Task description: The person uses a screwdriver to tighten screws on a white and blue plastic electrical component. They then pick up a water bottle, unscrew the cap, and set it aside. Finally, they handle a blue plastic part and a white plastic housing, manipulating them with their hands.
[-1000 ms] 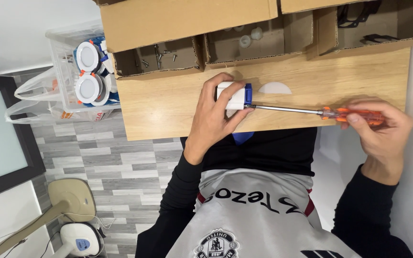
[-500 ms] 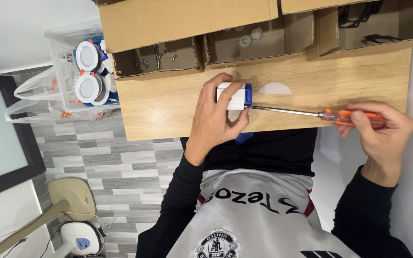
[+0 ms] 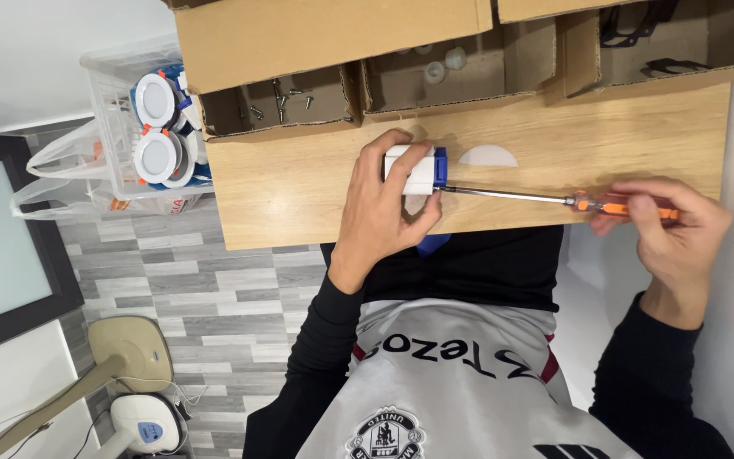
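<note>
Left hand [image 3: 381, 212] in a closed grip around a white-and-blue fitting [image 3: 415, 168], right hand [image 3: 669, 229] clenched on the orange-handled screwdriver [image 3: 554, 200].

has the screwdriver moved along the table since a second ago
No. The orange-handled screwdriver lies as before, tip at the white and blue part in the left hand, handle in the right hand, same spot beside the white half-disc.
</note>
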